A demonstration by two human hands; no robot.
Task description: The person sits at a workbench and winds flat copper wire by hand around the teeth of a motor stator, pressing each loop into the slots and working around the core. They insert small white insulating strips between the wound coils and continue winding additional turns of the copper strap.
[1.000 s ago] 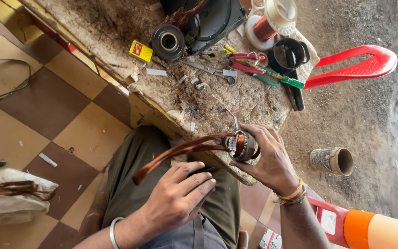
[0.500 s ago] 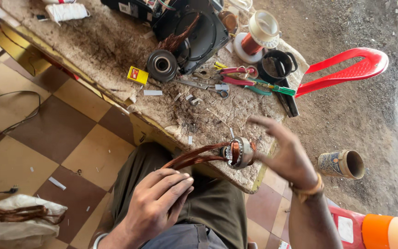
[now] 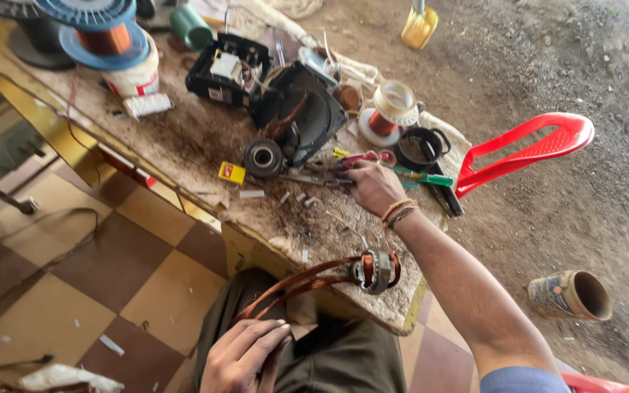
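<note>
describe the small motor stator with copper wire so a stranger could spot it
Find the worn workbench, then its near edge by the person's lap. The stator sits there: a grey metal ring, the only part trailing long copper wire loops down to the left hand.

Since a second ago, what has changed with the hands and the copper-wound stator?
The right hand let go of the round copper-wound metal stator and reached forward to the red-handled pliers among the tools on the worn workbench. The stator now rests at the bench edge. The left hand stays on the lap, holding the brown copper wire loops.
</note>
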